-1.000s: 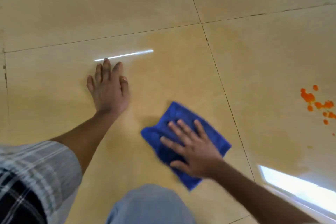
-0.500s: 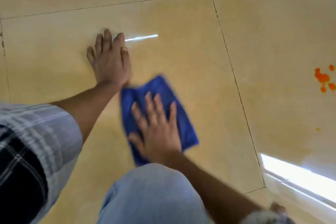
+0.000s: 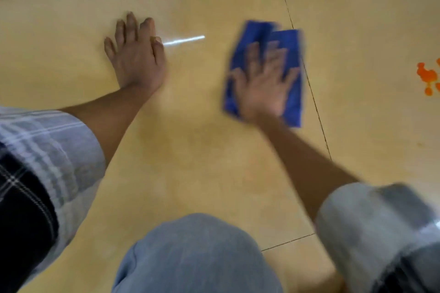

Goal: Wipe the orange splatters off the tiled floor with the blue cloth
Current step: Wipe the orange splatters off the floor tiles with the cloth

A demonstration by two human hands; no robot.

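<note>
Since a moment ago, blue cloth [image 3: 291,54] under right hand [image 3: 262,88] swept rightward, nearer orange splatters [image 3: 428,76]

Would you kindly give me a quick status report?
Left hand flat on tiled floor. Right hand flat on blue cloth. Orange splatters unwiped, beyond grout line. Nothing between.

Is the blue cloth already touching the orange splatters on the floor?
Apart. The head view shows the blue cloth left of a grout line, with bare tile between it and the orange splatters.
</note>
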